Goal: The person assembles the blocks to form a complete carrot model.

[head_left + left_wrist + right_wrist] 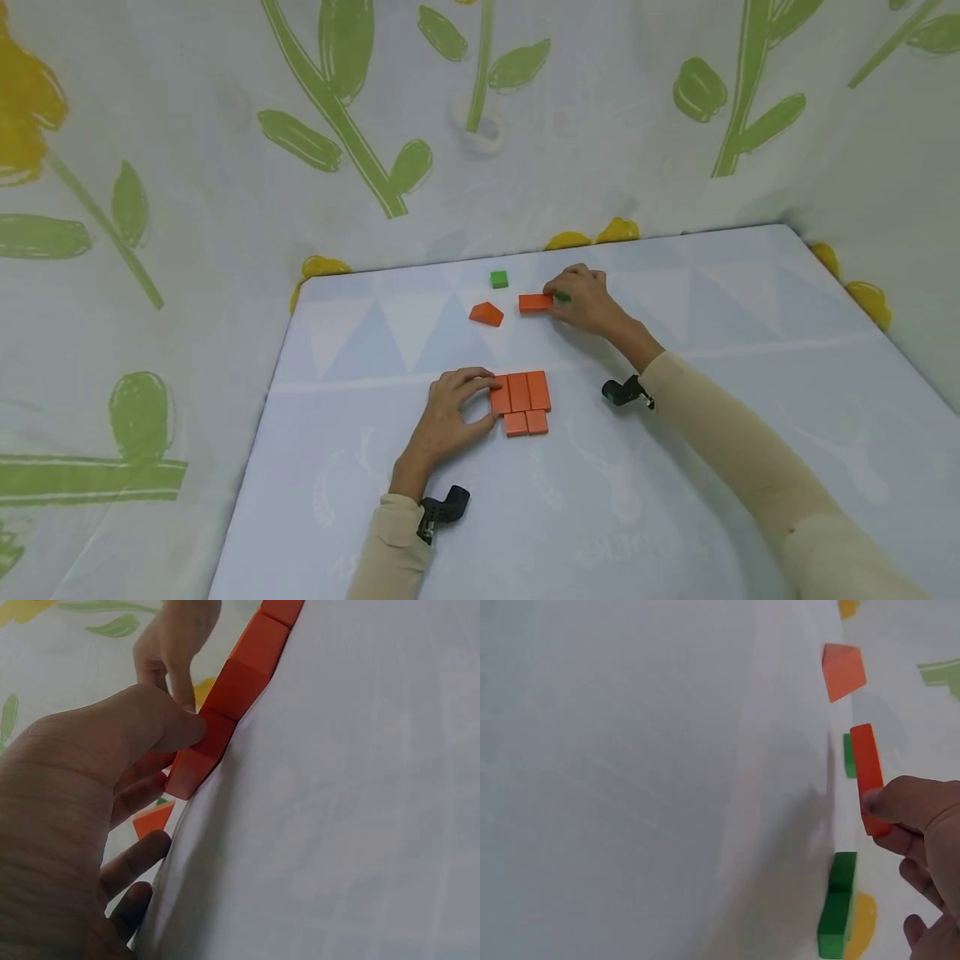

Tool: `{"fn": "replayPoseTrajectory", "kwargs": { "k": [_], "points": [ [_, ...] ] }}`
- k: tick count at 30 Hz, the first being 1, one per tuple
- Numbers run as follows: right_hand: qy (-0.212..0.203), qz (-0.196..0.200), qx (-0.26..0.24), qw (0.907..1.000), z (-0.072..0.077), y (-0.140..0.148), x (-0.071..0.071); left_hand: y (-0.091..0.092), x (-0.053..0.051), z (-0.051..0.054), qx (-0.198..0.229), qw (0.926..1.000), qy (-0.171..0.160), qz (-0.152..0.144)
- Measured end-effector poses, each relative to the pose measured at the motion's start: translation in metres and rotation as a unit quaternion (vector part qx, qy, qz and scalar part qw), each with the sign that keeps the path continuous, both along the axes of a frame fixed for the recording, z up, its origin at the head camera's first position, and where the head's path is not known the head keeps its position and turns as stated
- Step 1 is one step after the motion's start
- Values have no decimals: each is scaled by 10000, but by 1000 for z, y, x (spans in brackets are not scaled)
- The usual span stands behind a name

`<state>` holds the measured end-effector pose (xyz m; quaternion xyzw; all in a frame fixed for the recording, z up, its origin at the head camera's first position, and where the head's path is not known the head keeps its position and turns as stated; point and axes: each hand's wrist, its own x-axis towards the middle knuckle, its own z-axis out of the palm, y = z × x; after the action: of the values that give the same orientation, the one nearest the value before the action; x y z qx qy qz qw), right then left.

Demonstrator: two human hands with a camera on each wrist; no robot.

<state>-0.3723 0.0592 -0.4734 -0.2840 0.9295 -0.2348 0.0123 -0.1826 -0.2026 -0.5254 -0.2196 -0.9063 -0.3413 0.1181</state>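
Observation:
My left hand [442,421] is at the left side of a group of orange blocks, its thumb and index finger around the ends of the leftmost block [500,398]. Three longer blocks [519,392] stand side by side there, with two smaller ones [526,422] against their near edge. Farther back, my right hand [585,300] pinches one end of an orange rectangular block [866,769] between thumb and fingers. That block appears lifted off the table. Green blocks [836,911] lie near the right hand, mostly hidden by it in the head view.
An orange angular block [487,314] and a small green block [499,279] lie toward the table's far edge. The pale patterned table [360,467] meets a wall covering [210,208] with a plant print at the back and sides.

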Motion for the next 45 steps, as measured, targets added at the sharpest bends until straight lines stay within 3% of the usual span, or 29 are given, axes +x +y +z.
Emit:
{"fn": "replayPoseTrajectory", "kwargs": {
  "k": [11,19,26,45],
  "points": [
    [533,369,-732,9952,20,17,49,-2,-3,1,-85,9999,85,40],
    [746,679,-879,9910,29,24,89,-4,-3,1,-74,9999,-20,78],
    [893,947,-1023,9862,25,30,118,-5,-2,1,-52,9998,-158,54],
    [1226,1482,-1299,9727,9,34,169,1,1,3,-46,9998,-180,70]
  ]
}}
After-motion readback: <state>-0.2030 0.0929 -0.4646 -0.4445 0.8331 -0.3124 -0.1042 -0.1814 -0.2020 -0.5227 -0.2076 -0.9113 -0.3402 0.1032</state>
